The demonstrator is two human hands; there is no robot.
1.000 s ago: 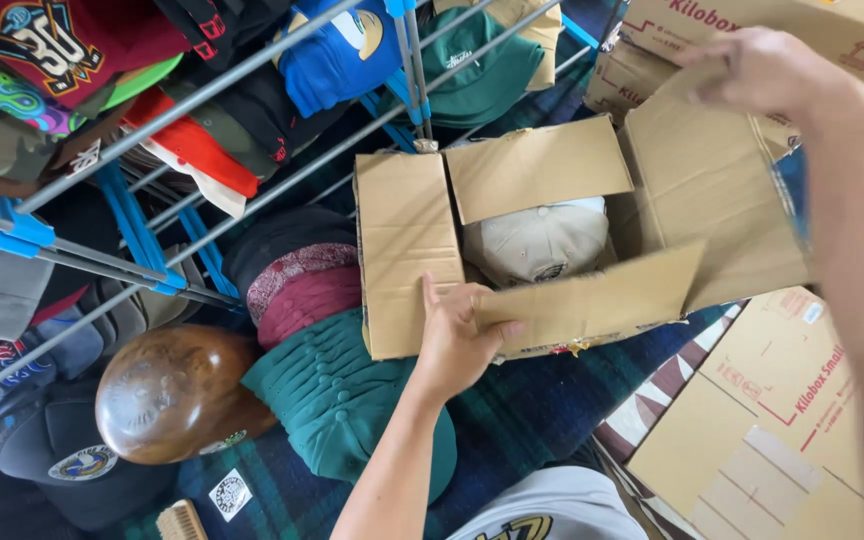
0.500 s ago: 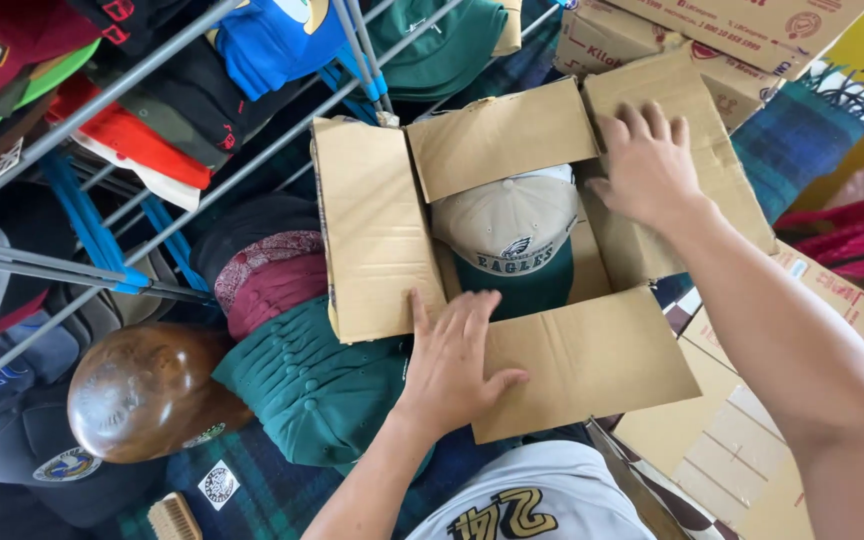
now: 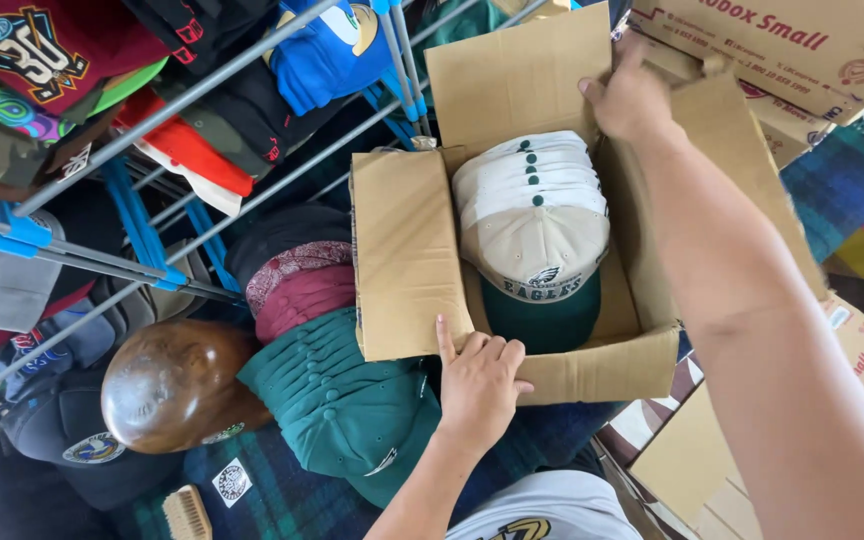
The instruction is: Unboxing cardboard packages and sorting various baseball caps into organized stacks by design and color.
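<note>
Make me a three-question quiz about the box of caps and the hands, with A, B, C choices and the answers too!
1. Where is the stack of cream caps?
A. Inside the open cardboard box
B. On the wooden head form
C. Hanging on the rack

2. What colour is the brim of the front cap in that stack?
A. Red
B. Dark green
C. Yellow

3. What is the left hand doing?
A. Holding a brush
B. Lifting a cap
C. Pressing on the box's near flaps

Answers:
1 A, the stack sits between the box walls with the flaps folded out.
2 B, a dark green brim shows below the cream front panel.
3 C, its fingers lie flat on the cardboard at the near edge, while the right hand grips the far flap.
</note>
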